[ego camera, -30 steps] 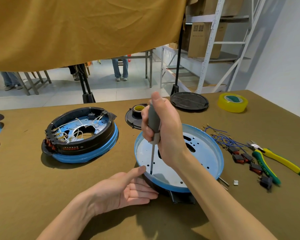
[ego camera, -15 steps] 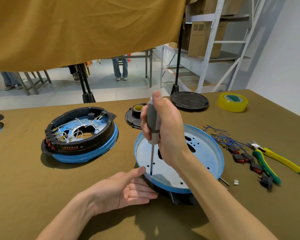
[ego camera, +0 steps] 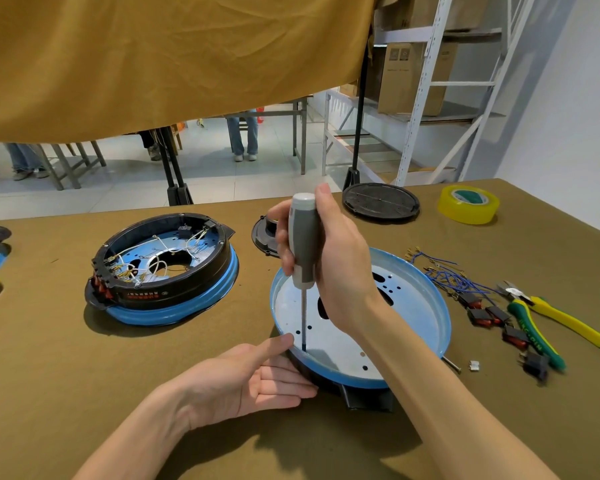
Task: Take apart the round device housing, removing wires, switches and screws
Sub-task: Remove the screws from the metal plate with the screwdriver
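A round housing (ego camera: pixel 426 327) with a light blue rim and pale inner plate lies in front of me on the table. My right hand (ego camera: pixel 340 268) grips a grey-handled screwdriver (ego camera: pixel 303 244) upright, its tip down on the plate near the left rim. My left hand (ego camera: pixel 253 379) rests against the housing's near-left edge, palm up, thumb on the rim, fingers straight along its black underside. A second round housing (ego camera: pixel 167 268), black-walled on a blue base with white wires inside, sits to the left.
Blue wires (ego camera: pixel 444 275) and several black-and-red switches (ego camera: pixel 482 313) lie right of the housing, beside yellow-green pliers (ego camera: pixel 548 323). A loose screw (ego camera: pixel 451 364) and small clip (ego camera: pixel 474 366) lie nearby. A black disc (ego camera: pixel 380 201), yellow tape roll (ego camera: pixel 468 204) and black cap (ego camera: pixel 265 233) sit farther back.
The right hand's grip on the screwdriver handle has shifted slightly; the tip stays at the same spot. The left hand has not moved.
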Demonstrator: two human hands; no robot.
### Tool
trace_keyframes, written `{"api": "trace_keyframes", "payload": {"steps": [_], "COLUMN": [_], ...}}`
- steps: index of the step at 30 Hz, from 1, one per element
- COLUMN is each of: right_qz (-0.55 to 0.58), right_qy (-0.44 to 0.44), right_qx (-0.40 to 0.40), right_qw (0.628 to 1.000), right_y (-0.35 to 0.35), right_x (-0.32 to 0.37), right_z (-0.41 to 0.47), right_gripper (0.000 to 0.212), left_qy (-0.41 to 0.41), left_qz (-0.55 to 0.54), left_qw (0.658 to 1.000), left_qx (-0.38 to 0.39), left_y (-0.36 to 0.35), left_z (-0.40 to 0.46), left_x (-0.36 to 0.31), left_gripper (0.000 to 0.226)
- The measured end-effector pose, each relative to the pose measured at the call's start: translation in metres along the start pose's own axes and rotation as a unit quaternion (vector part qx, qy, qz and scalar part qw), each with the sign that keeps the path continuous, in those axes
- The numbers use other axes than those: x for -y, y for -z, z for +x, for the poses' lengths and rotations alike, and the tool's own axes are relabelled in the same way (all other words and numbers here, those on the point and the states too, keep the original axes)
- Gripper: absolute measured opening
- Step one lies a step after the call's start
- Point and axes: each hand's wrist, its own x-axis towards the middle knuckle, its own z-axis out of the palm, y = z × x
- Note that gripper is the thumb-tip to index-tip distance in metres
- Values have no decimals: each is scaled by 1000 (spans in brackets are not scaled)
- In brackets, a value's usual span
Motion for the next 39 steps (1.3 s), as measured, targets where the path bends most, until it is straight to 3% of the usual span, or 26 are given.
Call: {"api": "trace_keyframes", "payload": {"steps": [3, 7, 9, 13, 20, 28, 39], "right_qz": [16, -13, -13, -12, -26, -2, -5], "right_qy": [0, 38, 43, 14, 52, 26, 24], "right_qx": [6, -11, -15, -20, -36, -48, -26], "right_qw": [1000, 999, 999, 1000, 998, 999, 999], "right_y": [-1, -3, -4, -2, -4, -1, 0], "right_x": [0, -2, -2, 1, -2, -3, -4], "right_z": [0, -3, -3, -2, -4, 0, 0], "right_gripper": [54, 39, 35, 53, 42, 52, 46], "left_qy": [2, 2, 3, 6, 4, 7, 4], "left_qz": [-5, -2, 1, -2, 3, 2, -4], "left_qw": [1000, 1000, 1000, 1000, 1000, 1000, 1000], "left_qx": [-7, -10, -13, -14, -11, -4, 3], "left_y": [0, 0, 0, -1, 0, 1, 4], "left_z": [1, 1, 0, -1, 0, 1, 3], "left_x": [0, 0, 0, 0, 0, -1, 1], "left_gripper": [79, 70, 72, 76, 71, 73, 75]}}
